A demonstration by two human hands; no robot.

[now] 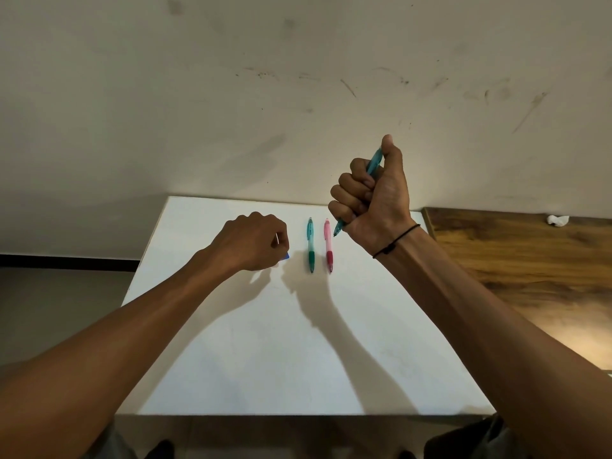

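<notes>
My right hand (371, 193) is raised above the white table (265, 342) and grips a light blue pen (374, 165) in a fist, thumb over its top end, tip pointing down. Two pens lie side by side on the table, a green pen (310, 245) and to its right a pink and red pen (328, 245). Left of them my left hand (255, 241) rests low over the table with fingers curled round a small item; only a thin white sliver and a blue tip (286, 256) of it show.
A wooden tabletop (530, 260) adjoins the white table on the right, with a crumpled white scrap (558, 220) at its far edge. A scuffed wall (298, 94) stands right behind both tables. Floor lies to the left.
</notes>
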